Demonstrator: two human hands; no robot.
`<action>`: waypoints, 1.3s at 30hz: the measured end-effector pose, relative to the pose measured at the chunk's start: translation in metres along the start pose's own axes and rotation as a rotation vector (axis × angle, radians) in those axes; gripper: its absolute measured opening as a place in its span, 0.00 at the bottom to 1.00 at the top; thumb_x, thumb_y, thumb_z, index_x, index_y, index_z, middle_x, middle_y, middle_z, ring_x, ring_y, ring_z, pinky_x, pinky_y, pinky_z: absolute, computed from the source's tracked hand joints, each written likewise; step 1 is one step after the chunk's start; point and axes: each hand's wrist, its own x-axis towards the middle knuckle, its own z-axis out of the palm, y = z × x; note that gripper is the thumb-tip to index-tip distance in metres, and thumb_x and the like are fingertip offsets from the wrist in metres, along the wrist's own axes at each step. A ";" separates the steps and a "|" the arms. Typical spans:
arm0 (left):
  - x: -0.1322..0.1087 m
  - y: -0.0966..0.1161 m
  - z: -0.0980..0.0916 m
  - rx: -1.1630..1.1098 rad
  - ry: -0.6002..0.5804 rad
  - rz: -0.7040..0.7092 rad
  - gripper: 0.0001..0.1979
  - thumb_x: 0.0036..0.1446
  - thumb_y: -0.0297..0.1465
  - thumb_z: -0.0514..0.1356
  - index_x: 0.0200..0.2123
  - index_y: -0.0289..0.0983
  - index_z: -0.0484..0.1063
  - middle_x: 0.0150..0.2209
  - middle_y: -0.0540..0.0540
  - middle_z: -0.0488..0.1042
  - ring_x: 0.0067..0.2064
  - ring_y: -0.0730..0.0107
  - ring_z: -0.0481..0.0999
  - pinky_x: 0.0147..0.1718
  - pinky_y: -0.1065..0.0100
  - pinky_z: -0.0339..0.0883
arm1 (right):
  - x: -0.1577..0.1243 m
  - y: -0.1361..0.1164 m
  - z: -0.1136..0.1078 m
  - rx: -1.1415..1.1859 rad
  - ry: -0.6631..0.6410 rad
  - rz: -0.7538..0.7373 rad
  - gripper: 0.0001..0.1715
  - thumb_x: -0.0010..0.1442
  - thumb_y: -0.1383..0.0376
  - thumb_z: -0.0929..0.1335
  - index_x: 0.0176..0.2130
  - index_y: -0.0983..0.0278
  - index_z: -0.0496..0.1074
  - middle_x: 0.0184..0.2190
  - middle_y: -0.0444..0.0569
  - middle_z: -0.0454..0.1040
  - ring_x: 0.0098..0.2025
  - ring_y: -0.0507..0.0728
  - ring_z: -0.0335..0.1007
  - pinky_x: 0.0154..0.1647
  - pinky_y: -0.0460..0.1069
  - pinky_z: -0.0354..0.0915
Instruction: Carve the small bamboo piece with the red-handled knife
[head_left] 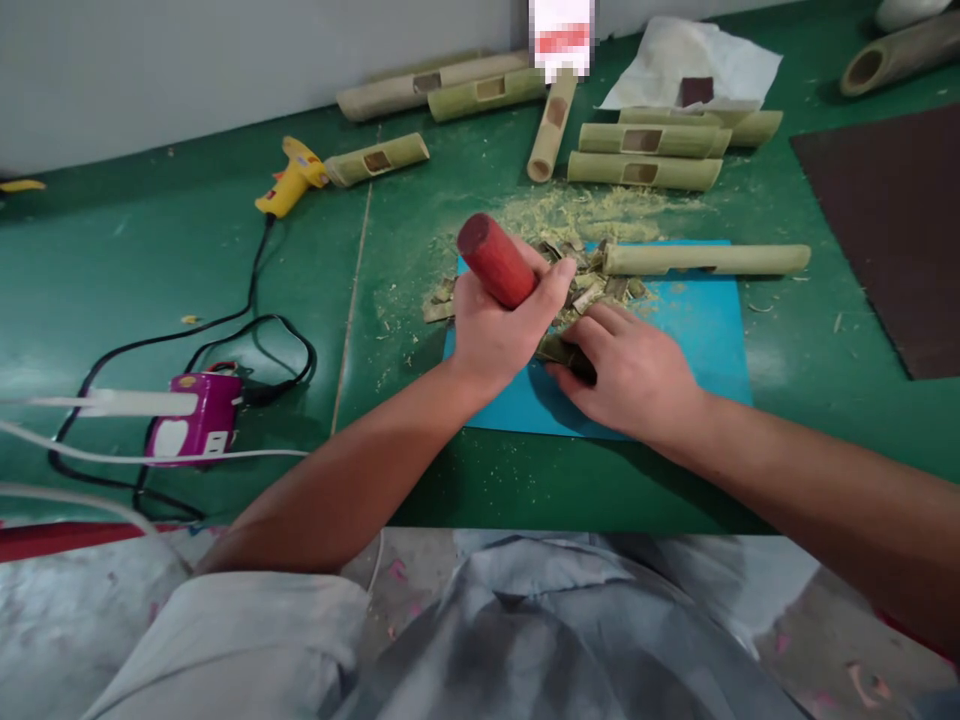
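Observation:
My left hand (499, 320) is wrapped round a red cylindrical handle (496, 262), whose upper end tilts to the left; its lower end is hidden behind my fingers. Just to the right, my right hand (634, 365) grips a short dark green bamboo piece (566, 355) over the blue sheet (694, 340). Bamboo chips and shavings (589, 290) lie in a heap beyond both hands. A long pale bamboo tube (712, 260) with a cut-out rests across the sheet's far edge.
Several bamboo tubes with rectangular openings (645, 172) lie at the back. On the left are a yellow glue gun (289, 185), a purple power adapter (202, 415) and loose cables. A dark brown sheet (892, 230) lies right, and a white cloth (686, 65) behind.

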 end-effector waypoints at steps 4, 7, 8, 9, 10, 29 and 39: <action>-0.001 0.001 0.000 0.026 0.018 0.001 0.23 0.61 0.46 0.74 0.23 0.41 0.71 0.24 0.53 0.72 0.28 0.71 0.74 0.34 0.63 0.73 | 0.001 -0.001 0.000 0.003 -0.009 0.004 0.10 0.68 0.61 0.69 0.40 0.65 0.78 0.39 0.57 0.79 0.41 0.63 0.73 0.39 0.55 0.62; 0.000 -0.005 0.002 0.005 0.041 0.018 0.25 0.64 0.48 0.71 0.22 0.41 0.69 0.21 0.54 0.69 0.24 0.74 0.69 0.30 0.63 0.68 | 0.000 -0.003 0.000 0.020 -0.010 0.015 0.11 0.68 0.61 0.70 0.40 0.66 0.79 0.37 0.56 0.79 0.40 0.62 0.72 0.38 0.54 0.62; 0.000 -0.007 0.003 -0.013 0.045 0.024 0.27 0.64 0.49 0.70 0.21 0.41 0.68 0.20 0.54 0.68 0.23 0.74 0.68 0.28 0.63 0.67 | 0.001 -0.003 0.000 0.028 -0.010 0.011 0.11 0.68 0.61 0.70 0.39 0.66 0.79 0.37 0.56 0.79 0.40 0.62 0.72 0.38 0.55 0.62; 0.001 -0.009 0.004 -0.041 0.044 0.032 0.28 0.64 0.50 0.70 0.20 0.41 0.67 0.19 0.54 0.68 0.22 0.74 0.67 0.26 0.63 0.64 | 0.001 -0.003 0.000 0.037 -0.011 0.005 0.11 0.68 0.61 0.70 0.38 0.65 0.79 0.36 0.56 0.78 0.39 0.62 0.72 0.38 0.55 0.62; 0.002 -0.010 0.004 -0.077 0.038 0.036 0.29 0.63 0.51 0.70 0.19 0.42 0.66 0.18 0.54 0.67 0.21 0.74 0.65 0.24 0.62 0.62 | 0.001 -0.003 0.001 0.042 -0.011 0.003 0.11 0.69 0.61 0.69 0.38 0.65 0.79 0.36 0.56 0.78 0.39 0.62 0.71 0.38 0.55 0.62; 0.003 -0.020 0.004 -0.115 0.046 0.116 0.27 0.66 0.54 0.69 0.24 0.42 0.68 0.19 0.55 0.68 0.21 0.77 0.65 0.25 0.63 0.62 | 0.001 -0.002 -0.002 0.037 -0.005 0.079 0.11 0.64 0.61 0.72 0.42 0.66 0.80 0.41 0.55 0.80 0.42 0.62 0.75 0.38 0.53 0.63; 0.004 -0.019 0.002 -0.028 0.009 0.303 0.23 0.71 0.46 0.67 0.26 0.41 0.71 0.22 0.55 0.71 0.23 0.79 0.69 0.24 0.67 0.64 | -0.002 -0.004 -0.001 0.007 0.027 0.041 0.09 0.67 0.62 0.70 0.40 0.64 0.78 0.41 0.56 0.79 0.43 0.62 0.74 0.39 0.54 0.62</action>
